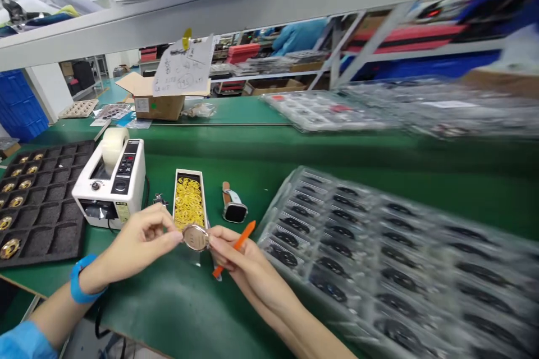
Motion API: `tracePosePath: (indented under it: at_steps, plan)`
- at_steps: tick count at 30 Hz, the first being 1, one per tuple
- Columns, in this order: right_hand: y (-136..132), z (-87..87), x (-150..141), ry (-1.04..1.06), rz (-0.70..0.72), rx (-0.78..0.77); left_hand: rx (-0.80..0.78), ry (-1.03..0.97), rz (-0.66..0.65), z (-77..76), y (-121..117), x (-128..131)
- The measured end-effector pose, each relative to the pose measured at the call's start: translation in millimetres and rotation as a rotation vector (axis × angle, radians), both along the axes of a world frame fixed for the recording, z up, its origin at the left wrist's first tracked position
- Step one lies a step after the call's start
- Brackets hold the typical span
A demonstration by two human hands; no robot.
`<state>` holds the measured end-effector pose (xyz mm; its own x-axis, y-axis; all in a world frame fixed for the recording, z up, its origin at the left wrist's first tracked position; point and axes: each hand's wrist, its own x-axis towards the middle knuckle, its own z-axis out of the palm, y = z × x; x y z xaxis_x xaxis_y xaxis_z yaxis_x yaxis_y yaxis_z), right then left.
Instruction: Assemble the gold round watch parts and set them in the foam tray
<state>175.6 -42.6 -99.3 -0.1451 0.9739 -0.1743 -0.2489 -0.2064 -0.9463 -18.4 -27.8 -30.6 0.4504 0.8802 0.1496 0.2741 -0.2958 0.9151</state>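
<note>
Both hands meet over the green bench near its front edge. My left hand [141, 238] pinches the left rim of a small round metal watch case [196, 236]. My right hand [240, 261] grips the case's right rim with its fingertips and also holds a thin orange stick tool [236, 248] that slants up to the right. Just behind the case stands a narrow white box of yellow rings [189, 202]. A blue band sits on my left wrist [80, 285].
A white tape dispenser [112, 182] stands at the left, with a black foam tray of gold parts [36, 202] beside it. A finished watch [233, 205] lies near the box. Clear blister trays of black parts [391, 258] fill the right. A cardboard box [162, 102] sits behind.
</note>
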Motion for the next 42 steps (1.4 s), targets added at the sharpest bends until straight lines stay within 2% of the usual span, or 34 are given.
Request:
tracePosePath:
  at_steps: [3,8,18,28,31,34,39,42]
  plan:
    - [-2.5,0.7,-1.3,0.03,0.032,0.008,-0.068,0.013,-0.053,-13.5,1.4,14.3]
    - [-6.6,1.3,-3.4,0.056,0.051,0.0,-0.084,0.059,-0.04,-25.5,5.0,15.9]
    - [-11.2,3.9,-1.5,0.055,0.048,-0.06,-0.168,0.085,0.016,-28.0,5.4,18.0]
    - [-11.1,2.7,-2.3,0.059,0.041,-0.024,-0.121,0.075,0.015,-34.3,6.3,17.0]
    - [-10.5,2.5,-4.2,0.041,0.021,-0.006,-0.055,0.113,0.046,-36.5,3.5,19.8]
    - [-11.5,0.4,-6.1,0.008,-0.003,0.035,0.086,0.2,0.107,-37.1,-0.8,24.0]
    - [-13.4,-2.0,-3.5,-0.053,-0.085,0.081,0.344,0.4,0.294,-34.6,0.1,18.0]
    - [-12.7,1.2,-2.2,-0.042,-0.113,0.079,0.474,0.263,0.342,-34.2,3.7,11.5]
